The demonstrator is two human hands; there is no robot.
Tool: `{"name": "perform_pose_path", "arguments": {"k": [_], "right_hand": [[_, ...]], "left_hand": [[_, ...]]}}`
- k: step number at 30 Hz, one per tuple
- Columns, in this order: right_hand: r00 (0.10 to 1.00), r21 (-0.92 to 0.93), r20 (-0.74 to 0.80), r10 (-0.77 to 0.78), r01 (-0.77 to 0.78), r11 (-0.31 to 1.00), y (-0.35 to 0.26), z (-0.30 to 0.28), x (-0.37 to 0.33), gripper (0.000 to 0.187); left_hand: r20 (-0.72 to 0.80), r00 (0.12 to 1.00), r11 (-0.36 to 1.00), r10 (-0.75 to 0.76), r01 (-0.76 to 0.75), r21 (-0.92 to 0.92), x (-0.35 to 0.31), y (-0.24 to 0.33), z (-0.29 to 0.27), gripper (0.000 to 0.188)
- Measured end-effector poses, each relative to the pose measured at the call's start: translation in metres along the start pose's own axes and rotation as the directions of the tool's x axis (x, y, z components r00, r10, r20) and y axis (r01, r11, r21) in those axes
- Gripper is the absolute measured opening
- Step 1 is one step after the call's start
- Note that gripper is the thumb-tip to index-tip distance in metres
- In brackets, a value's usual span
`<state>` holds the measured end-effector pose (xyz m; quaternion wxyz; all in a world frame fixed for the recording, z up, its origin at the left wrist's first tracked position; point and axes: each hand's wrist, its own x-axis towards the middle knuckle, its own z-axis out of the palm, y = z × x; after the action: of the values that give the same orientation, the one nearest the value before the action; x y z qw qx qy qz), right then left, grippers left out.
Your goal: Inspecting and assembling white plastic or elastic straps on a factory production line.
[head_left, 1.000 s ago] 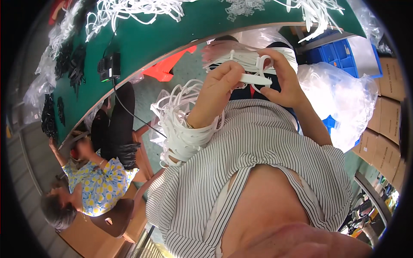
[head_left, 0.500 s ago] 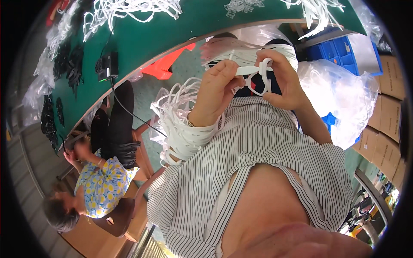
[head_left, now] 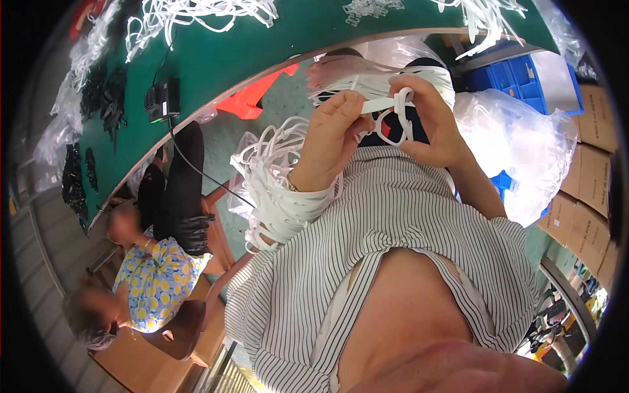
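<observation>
Between my two hands, above my lap, is a flexible white strap (head_left: 380, 105) with ring-like loops at its right end. My left hand (head_left: 333, 134) pinches its left part between thumb and fingers. The fingers of my right hand (head_left: 432, 124) are curled round the looped end. Many similar white looped straps (head_left: 282, 206) hang in a thick bunch around my left forearm. More white straps (head_left: 429, 78) lie in a bundle across my knees, beyond my hands.
A green table (head_left: 216, 72) carries piles of white straps (head_left: 196, 19), black bundles (head_left: 114, 98) and a small black corded device (head_left: 162, 100). A co-worker (head_left: 154, 275) sits at left. To the right are blue crates (head_left: 517, 82), a clear plastic bag (head_left: 517, 150) and cardboard boxes (head_left: 576, 216).
My hands keep nearly the same place and hold, and the white strap has tilted slightly between them. The co-worker's hands and head have moved a little.
</observation>
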<state>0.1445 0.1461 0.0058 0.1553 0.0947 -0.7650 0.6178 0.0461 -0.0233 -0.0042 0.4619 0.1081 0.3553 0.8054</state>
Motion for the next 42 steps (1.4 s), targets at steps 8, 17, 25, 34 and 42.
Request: {"name": "perform_pose_path", "arguments": {"k": [8, 17, 25, 34, 42], "right_hand": [[0.999, 0.071, 0.002, 0.041, -0.041, 0.997, 0.000, 0.002, 0.000, 0.075], [0.999, 0.014, 0.024, 0.039, -0.040, 0.999, 0.000, 0.003, 0.003, 0.073], [0.998, -0.291, -0.021, 0.060, -0.063, 0.955, -0.014, 0.003, 0.009, 0.070], [0.999, -0.690, 0.039, 0.017, 0.014, 0.724, -0.024, 0.007, 0.019, 0.069], [0.993, -0.765, 0.099, -0.058, 0.113, 0.635, -0.021, 0.017, 0.024, 0.048]], "left_hand": [[0.001, 1.000, 1.000, 0.004, -0.004, -0.011, 0.000, -0.004, 0.000, 0.028], [0.020, 1.000, 0.994, -0.005, 0.007, -0.111, -0.001, -0.006, 0.000, 0.019], [0.000, 0.988, 0.938, 0.156, -0.148, 0.315, -0.001, 0.007, 0.007, 0.020], [0.237, 0.843, 0.232, 0.482, -0.384, 0.894, 0.001, 0.012, -0.004, 0.017], [0.074, 0.983, 0.664, 0.166, -0.168, 0.728, -0.006, 0.020, -0.009, 0.008]]}}
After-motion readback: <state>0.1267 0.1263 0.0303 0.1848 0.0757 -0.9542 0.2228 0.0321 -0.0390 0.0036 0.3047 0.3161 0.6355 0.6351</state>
